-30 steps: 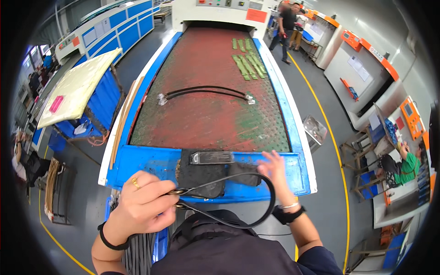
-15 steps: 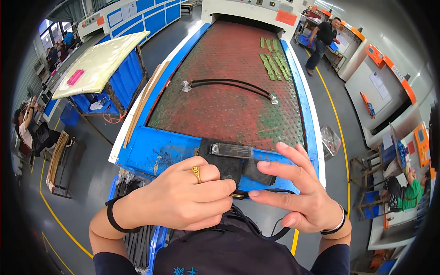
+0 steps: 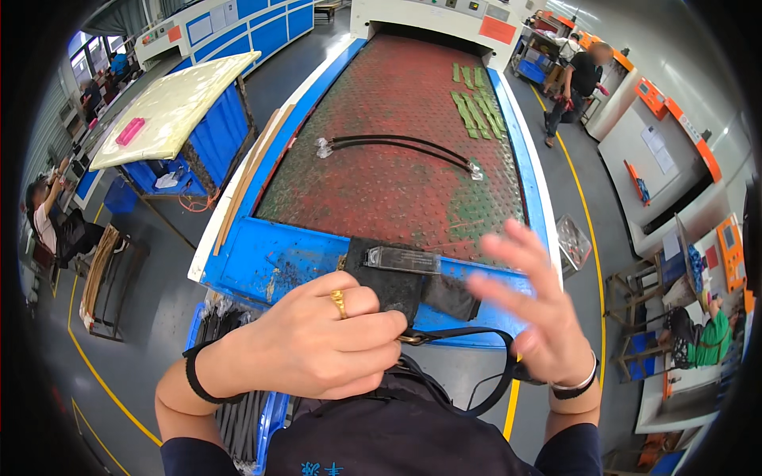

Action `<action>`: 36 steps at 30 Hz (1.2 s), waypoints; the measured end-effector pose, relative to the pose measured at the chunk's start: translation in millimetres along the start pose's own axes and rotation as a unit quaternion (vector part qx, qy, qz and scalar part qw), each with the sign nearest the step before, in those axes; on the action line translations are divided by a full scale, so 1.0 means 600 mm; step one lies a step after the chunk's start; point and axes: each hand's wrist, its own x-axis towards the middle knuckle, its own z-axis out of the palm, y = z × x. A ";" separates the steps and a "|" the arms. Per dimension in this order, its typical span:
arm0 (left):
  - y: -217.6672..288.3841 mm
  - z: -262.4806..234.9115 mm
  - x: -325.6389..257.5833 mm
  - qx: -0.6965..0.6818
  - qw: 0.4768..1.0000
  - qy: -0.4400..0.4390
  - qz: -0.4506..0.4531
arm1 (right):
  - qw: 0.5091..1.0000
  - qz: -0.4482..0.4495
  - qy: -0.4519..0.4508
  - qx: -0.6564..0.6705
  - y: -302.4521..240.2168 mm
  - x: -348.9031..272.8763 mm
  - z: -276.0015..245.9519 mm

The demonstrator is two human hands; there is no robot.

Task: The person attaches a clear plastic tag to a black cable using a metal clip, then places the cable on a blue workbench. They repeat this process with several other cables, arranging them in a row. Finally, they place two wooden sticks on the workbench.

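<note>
I judge this a holding step, left hand (image 3: pixel 329 341) clenched on the strap (image 3: pixel 464 332), right hand (image 3: pixel 549 325) spread, seemingly empty, steadiness needed next.

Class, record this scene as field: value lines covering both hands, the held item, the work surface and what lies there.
Left hand: closed on black strap
Right hand: open, blurred
Strap shape: curved loop
Work surface: red-green bed, blue front ledge
On bed: two dark cords, green strips
On ledge: black pad
</note>
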 end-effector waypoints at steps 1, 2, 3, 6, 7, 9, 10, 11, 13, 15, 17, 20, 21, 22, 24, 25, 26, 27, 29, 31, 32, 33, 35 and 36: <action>-0.001 0.000 -0.003 0.007 1.000 0.012 -0.013 | 0.999 0.025 0.042 0.016 0.012 -0.007 -0.005; -0.001 -0.001 -0.013 0.014 0.999 0.024 -0.026 | 0.993 0.054 0.096 0.035 0.032 -0.017 -0.004; -0.004 0.001 -0.023 0.022 0.998 0.034 -0.043 | 0.983 0.103 0.138 0.064 0.060 -0.027 0.006; -0.007 -0.005 -0.052 0.024 0.993 0.042 -0.111 | 0.946 0.243 0.193 0.092 0.175 -0.108 0.094; -0.009 -0.005 -0.060 0.021 0.991 0.050 -0.126 | 0.947 0.269 0.167 0.058 0.216 -0.148 0.142; -0.008 -0.005 -0.073 0.021 0.984 0.060 -0.167 | 0.934 0.275 0.042 -0.223 0.250 -0.193 0.233; -0.007 -0.004 -0.076 0.020 0.983 0.061 -0.173 | 0.929 0.274 0.016 -0.248 0.259 -0.210 0.271; -0.006 -0.004 -0.078 0.021 0.982 0.064 -0.178 | 0.925 0.269 -0.001 -0.270 0.275 -0.231 0.307; -0.005 -0.008 -0.080 0.022 0.981 0.064 -0.181 | 0.922 0.262 -0.019 -0.284 0.276 -0.228 0.324; -0.004 -0.012 -0.073 0.017 0.983 0.061 -0.174 | 0.925 0.294 -0.003 -0.241 0.275 -0.223 0.302; -0.003 -0.019 -0.065 0.005 0.985 0.054 -0.163 | 0.924 0.297 0.028 -0.238 0.265 -0.200 0.247; -0.004 -0.025 -0.059 -0.011 0.987 0.043 -0.156 | 0.958 0.236 0.161 -0.004 0.186 -0.123 0.127; -0.005 -0.025 -0.058 -0.020 0.987 0.043 -0.153 | 0.969 0.192 0.156 0.004 0.142 -0.099 0.092; -0.007 -0.024 -0.055 -0.030 0.988 0.044 -0.147 | 0.977 0.148 0.153 0.010 0.102 -0.081 0.062; -0.007 -0.027 -0.045 -0.056 0.989 0.037 -0.134 | 0.995 0.031 0.091 -0.025 0.045 -0.066 0.027; -0.007 -0.028 -0.040 -0.068 0.989 0.031 -0.129 | 0.997 -0.017 0.055 -0.059 0.025 -0.059 0.017; -0.006 -0.029 -0.035 -0.078 0.989 0.027 -0.123 | 0.993 -0.065 0.017 -0.093 0.008 -0.052 0.012; -0.005 -0.030 -0.029 -0.087 0.989 0.025 -0.118 | 0.990 -0.078 -0.003 -0.116 -0.005 -0.046 0.012; -0.003 -0.031 -0.021 -0.101 0.989 0.020 -0.110 | 0.980 -0.107 -0.045 -0.163 -0.023 -0.035 0.017; 0.001 -0.031 -0.014 -0.113 0.988 0.016 -0.102 | 0.977 -0.119 -0.040 -0.175 -0.028 -0.028 0.027; 0.002 -0.031 -0.011 -0.114 0.988 0.017 -0.099 | 0.975 -0.126 -0.038 -0.181 -0.029 -0.026 0.031; 0.002 -0.030 -0.010 -0.117 0.988 0.017 -0.096 | 0.971 -0.131 -0.039 -0.194 -0.028 -0.026 0.033; 0.001 -0.029 -0.007 -0.121 0.988 0.016 -0.091 | 0.969 -0.135 -0.039 -0.201 -0.032 -0.026 0.034; 0.001 -0.029 -0.007 -0.121 0.988 0.015 -0.091 | 0.968 -0.138 -0.038 -0.204 -0.032 -0.025 0.035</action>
